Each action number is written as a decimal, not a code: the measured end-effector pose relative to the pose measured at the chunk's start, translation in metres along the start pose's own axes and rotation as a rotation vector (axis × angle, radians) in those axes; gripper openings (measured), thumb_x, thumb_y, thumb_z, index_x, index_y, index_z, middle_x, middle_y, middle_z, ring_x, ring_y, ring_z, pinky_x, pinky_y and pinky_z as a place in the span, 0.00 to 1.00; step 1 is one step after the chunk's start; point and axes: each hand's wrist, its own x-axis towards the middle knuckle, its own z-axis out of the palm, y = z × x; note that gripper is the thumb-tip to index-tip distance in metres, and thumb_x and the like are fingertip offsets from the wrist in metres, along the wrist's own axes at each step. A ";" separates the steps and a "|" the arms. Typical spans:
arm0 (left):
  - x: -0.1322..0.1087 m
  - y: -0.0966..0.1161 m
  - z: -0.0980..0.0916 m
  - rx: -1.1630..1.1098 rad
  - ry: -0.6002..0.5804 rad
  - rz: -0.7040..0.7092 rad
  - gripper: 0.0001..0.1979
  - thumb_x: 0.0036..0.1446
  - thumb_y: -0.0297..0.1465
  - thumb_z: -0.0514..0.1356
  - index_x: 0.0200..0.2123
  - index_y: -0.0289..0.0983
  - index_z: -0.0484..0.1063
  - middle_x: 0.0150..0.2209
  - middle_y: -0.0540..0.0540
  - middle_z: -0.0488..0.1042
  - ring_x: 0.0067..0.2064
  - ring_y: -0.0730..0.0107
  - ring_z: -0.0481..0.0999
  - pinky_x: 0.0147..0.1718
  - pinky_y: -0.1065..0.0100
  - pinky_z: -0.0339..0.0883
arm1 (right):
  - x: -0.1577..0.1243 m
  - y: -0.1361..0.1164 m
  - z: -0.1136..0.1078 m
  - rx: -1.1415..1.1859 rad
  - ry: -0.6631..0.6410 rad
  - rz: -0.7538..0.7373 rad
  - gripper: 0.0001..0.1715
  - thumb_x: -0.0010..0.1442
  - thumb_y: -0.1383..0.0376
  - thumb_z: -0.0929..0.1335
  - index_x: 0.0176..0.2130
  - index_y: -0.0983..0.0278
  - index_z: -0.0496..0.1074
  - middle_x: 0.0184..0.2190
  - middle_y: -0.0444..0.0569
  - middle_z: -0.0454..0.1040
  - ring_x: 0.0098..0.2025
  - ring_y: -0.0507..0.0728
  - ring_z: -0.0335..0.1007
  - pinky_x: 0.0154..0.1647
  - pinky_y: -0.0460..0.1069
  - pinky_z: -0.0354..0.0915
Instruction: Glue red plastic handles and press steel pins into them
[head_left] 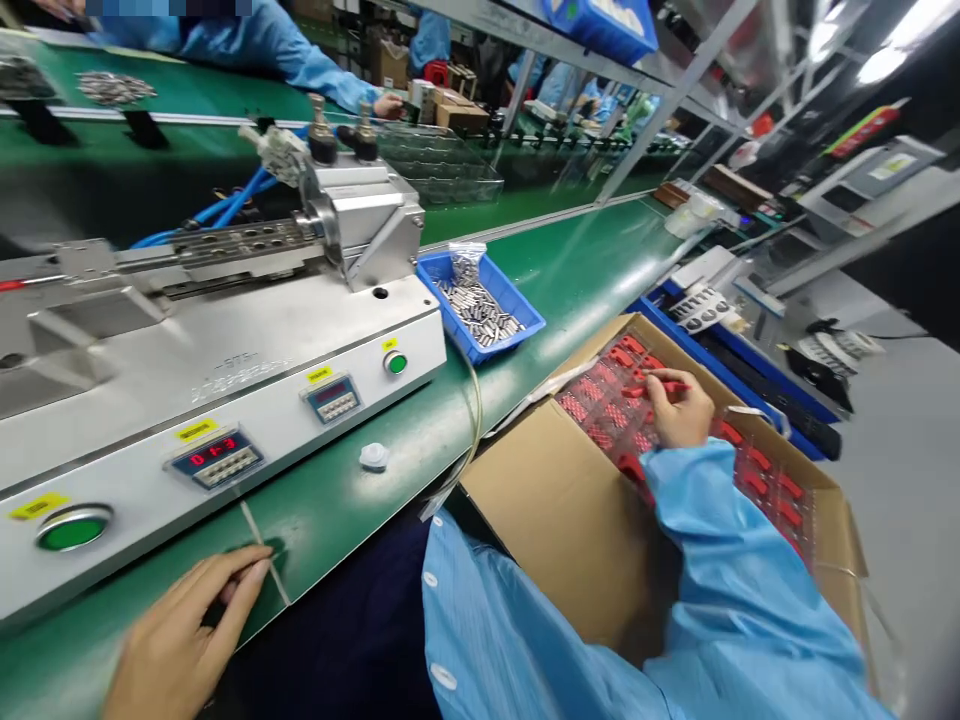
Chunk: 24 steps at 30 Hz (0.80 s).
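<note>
Our right hand [679, 410] reaches down into an open cardboard box [562, 510]. The wrist is bent and the back of the hand faces up, and a loose, crinkled blue sleeve [720, 560] covers the arm. The fingers are pinched shut on a small red plastic piece [664, 386], held just above the rows of matching red pieces [757, 460] that fill the inside of the box. These pieces are glossy and blocky and sit in neat lines. The box walls are plain, matte brown card with the flaps folded outward.

Well to the left of the box, our left hand [176, 640] lies palm down at the near edge of the smooth green worktop [585, 270]. Its fingers [247, 580] are loosely curled and grip nothing. Their tips rest beside a thin, pale strip [264, 560] that lies flat on the worktop.

Also left of the box stands a boxy machine [225, 370] of brushed grey metal, with round green buttons and small red-digit counters on its sloped front. Between the machine and the box sits a small white round cap [373, 457]. Beyond the box, further from us, is a shallow blue plastic tray [495, 350] holding a heap of small shiny metal parts.
</note>
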 end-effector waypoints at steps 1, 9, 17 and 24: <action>0.007 0.009 0.001 -0.040 0.009 -0.007 0.09 0.70 0.41 0.59 0.42 0.48 0.78 0.36 0.50 0.84 0.32 0.62 0.83 0.32 0.65 0.75 | -0.008 -0.025 0.000 0.124 0.015 -0.141 0.20 0.72 0.59 0.61 0.55 0.64 0.73 0.40 0.55 0.83 0.41 0.60 0.83 0.44 0.54 0.77; 0.041 0.081 0.018 -0.593 -0.147 -0.083 0.23 0.71 0.50 0.58 0.55 0.40 0.79 0.41 0.42 0.84 0.39 0.59 0.81 0.41 0.63 0.78 | -0.131 -0.251 0.015 0.831 -0.183 -1.588 0.05 0.71 0.62 0.71 0.44 0.61 0.78 0.55 0.53 0.82 0.64 0.58 0.75 0.65 0.53 0.73; 0.031 0.062 -0.010 -0.784 0.031 -0.288 0.22 0.65 0.52 0.65 0.38 0.37 0.82 0.35 0.43 0.76 0.38 0.62 0.76 0.40 0.64 0.72 | -0.139 -0.256 0.055 1.042 -0.208 -1.344 0.16 0.69 0.57 0.73 0.55 0.58 0.75 0.43 0.52 0.85 0.49 0.61 0.83 0.50 0.57 0.81; 0.042 0.044 0.026 -0.960 0.104 -0.549 0.22 0.63 0.51 0.68 0.42 0.38 0.75 0.34 0.48 0.77 0.33 0.68 0.76 0.35 0.69 0.71 | -0.135 -0.241 0.103 0.913 -0.441 -0.660 0.21 0.65 0.58 0.74 0.56 0.60 0.74 0.51 0.56 0.79 0.52 0.63 0.79 0.46 0.58 0.80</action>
